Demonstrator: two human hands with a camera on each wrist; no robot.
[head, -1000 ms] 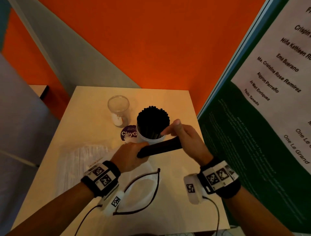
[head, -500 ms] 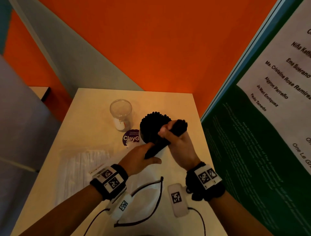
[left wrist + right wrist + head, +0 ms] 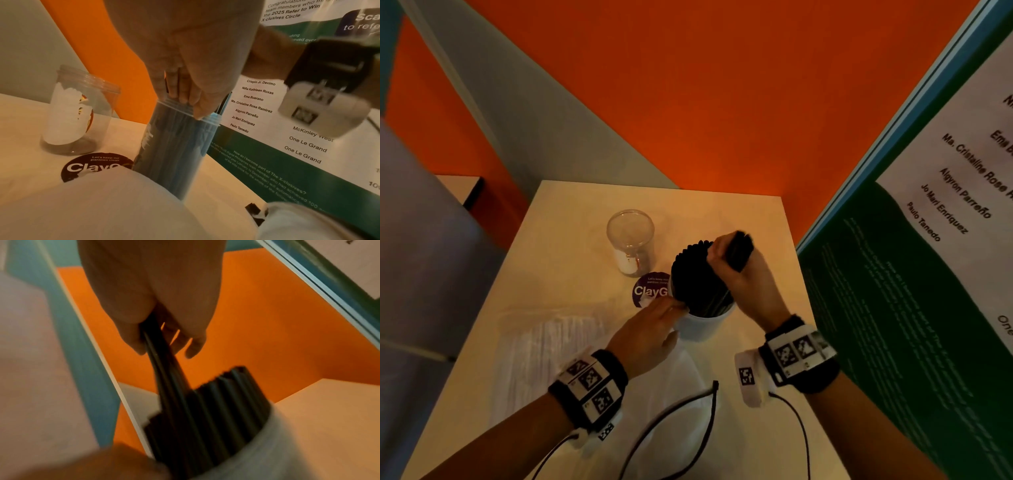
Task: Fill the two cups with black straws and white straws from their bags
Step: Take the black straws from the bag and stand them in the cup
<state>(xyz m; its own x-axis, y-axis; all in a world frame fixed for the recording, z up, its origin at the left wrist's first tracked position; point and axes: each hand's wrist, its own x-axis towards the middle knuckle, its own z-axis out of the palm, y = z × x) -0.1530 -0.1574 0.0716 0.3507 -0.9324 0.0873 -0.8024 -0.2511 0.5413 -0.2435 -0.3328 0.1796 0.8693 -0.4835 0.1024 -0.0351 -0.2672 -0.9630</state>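
A cup (image 3: 703,325) packed with black straws (image 3: 695,274) stands mid-table. My right hand (image 3: 729,260) grips a further bundle of black straws (image 3: 739,251), nearly upright, its lower ends among those in the cup. In the right wrist view the right hand (image 3: 164,344) holds this bundle (image 3: 164,369) above the cup's straws (image 3: 216,410). My left hand (image 3: 678,308) touches the cup's near rim with straight fingers; in the left wrist view, the left hand (image 3: 185,100) touches the cup (image 3: 176,146). An empty clear cup (image 3: 630,240) stands behind on the left. A bag of white straws (image 3: 551,353) lies at the left.
An emptied clear bag (image 3: 681,373) lies flat under my wrists on the table (image 3: 571,240). A round purple sticker (image 3: 649,291) sits between the cups. A green and white poster board (image 3: 893,308) stands close along the right edge, an orange wall behind.
My right hand swung the black bundle from lying across to upright and lowered its ends into the cup. My left hand let go of the bundle and moved to the cup's rim.
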